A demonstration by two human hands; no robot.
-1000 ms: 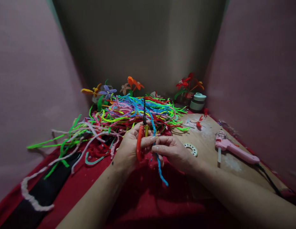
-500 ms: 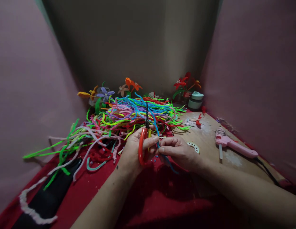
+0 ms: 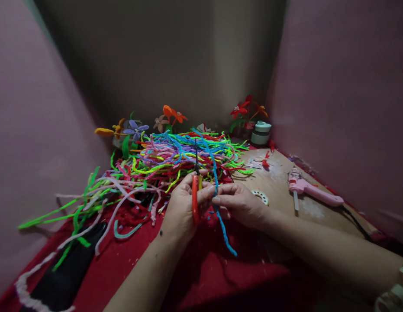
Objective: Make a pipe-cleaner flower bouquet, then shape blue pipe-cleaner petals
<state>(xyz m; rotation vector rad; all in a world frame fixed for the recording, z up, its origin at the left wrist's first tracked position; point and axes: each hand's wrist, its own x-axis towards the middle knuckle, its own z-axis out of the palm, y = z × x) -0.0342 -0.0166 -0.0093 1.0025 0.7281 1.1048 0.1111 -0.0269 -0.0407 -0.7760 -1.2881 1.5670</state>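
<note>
My left hand (image 3: 185, 197) is closed around red-handled scissors (image 3: 195, 199), whose slim dark blades point up and away from me. Its thumb tip also rests against a bright blue pipe cleaner (image 3: 214, 169). Pinching that same pipe cleaner between thumb and fingers is my right hand (image 3: 242, 203), close beside the left. One end of the blue strand reaches up over the pile, and the other hangs down below my hands with a slight kinked, wavy look. Some of the left fingers are hidden behind the scissor handle.
Behind my hands lies a heap of coloured pipe cleaners (image 3: 175, 149). Pipe-cleaner flowers (image 3: 136, 129) and a lidded jar (image 3: 261, 132) stand at the back. On the brown board (image 3: 282, 173) are a pink glue gun (image 3: 313, 190) and a white holed disc (image 3: 260, 197). A black item (image 3: 71, 264) lies left.
The blue pipe cleaner's lower end now hangs longer and further down below my hands. Both hands keep their holds, and the whole view has shifted slightly.
</note>
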